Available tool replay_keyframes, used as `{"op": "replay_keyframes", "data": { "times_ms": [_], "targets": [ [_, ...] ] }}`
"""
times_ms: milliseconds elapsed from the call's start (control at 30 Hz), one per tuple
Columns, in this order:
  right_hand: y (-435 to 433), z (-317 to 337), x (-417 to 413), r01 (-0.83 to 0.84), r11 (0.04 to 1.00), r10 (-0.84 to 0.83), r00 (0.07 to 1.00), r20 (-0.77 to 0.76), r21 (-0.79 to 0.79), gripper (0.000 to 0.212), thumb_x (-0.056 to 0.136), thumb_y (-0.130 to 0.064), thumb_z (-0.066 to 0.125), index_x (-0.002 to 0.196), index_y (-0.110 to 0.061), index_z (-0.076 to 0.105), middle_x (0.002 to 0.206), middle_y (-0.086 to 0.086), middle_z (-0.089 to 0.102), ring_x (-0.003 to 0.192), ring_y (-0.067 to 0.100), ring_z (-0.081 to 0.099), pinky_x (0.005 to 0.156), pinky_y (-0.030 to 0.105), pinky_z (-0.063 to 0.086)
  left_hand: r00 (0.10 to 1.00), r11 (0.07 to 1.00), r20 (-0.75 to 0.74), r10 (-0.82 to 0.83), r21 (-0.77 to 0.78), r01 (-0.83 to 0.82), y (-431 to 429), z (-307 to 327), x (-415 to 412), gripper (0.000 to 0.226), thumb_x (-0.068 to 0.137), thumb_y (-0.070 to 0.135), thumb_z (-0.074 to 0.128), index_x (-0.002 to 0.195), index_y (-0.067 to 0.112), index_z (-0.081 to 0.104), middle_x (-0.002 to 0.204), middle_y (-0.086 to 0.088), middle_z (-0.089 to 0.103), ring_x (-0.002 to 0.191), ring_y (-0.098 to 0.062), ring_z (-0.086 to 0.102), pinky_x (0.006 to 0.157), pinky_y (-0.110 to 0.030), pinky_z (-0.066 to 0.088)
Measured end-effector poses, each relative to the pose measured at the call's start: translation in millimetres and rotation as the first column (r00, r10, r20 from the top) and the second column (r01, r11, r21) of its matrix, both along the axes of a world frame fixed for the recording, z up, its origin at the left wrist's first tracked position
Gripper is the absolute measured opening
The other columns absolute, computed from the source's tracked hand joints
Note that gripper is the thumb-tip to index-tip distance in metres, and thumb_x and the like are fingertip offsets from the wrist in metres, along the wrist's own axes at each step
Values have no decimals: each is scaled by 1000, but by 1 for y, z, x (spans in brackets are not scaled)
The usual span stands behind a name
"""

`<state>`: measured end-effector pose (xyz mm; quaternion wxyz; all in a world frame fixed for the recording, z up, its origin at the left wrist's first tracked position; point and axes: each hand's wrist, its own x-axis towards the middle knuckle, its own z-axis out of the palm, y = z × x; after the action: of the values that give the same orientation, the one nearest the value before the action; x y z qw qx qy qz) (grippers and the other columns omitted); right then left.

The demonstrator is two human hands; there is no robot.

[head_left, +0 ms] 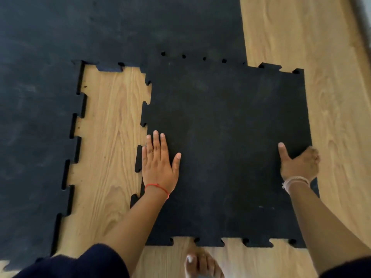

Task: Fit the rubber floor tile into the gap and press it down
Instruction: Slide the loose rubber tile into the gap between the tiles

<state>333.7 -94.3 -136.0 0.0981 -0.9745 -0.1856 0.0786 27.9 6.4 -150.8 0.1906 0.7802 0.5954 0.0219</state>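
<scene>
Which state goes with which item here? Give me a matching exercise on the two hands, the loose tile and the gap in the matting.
Column A
1. left hand
2. right hand
3. loose tile
4. gap

Column B
a. bare wood floor showing, not yet covered
b. flat, palm down on top of the tile near its left edge
c. lying to the right of the opening, far edge overlapping the laid matting
d. gripping the tile's right edge, thumb on top

Pairs: 1-b, 2-d, 3-c, 4-a
</scene>
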Motion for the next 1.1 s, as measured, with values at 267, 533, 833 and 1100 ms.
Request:
{"op": "replay_keyframes", "data": {
  "times_ms": [267,533,833,1100],
  "targets": [
    [16,8,18,205,976,-194,971,-139,70,92,75,-56,66,141,-3,28,146,21,31,131,43,28,108,51,24,1000,1000,28,-13,15,12,4,-4,-7,68,85,57,1,139,17,-13,149,0,-16,136,-14,-22,112,-30,-13],
    [24,8,-31,91,996,-86,974,-210,14,93,77,-51,66,144,-5,21,148,24,25,133,43,24,109,50,22,1000,1000,-15,-6,17,6,33,0,-53,71,83,58,4,139,18,-12,149,3,-13,136,-12,-20,111,-27,-14],
    [228,37,-91,-786,616,787,617,12,53,81,89,-59,38,145,-6,15,156,16,4,142,29,0,113,40,2,986,988,-59,154,30,-153,35,2,-26,78,77,59,-7,137,11,-22,148,-7,-25,134,-24,-29,112,-38,-13],
    [339,31,-110,-827,478,874,483,61,-298,74,89,-65,23,99,-1,59,94,15,66,91,34,59,89,40,40,986,987,-41,159,27,-158,33,7,-26,78,87,61,16,141,5,13,151,-13,9,138,-34,3,108,-37,-6]
  ]
}}
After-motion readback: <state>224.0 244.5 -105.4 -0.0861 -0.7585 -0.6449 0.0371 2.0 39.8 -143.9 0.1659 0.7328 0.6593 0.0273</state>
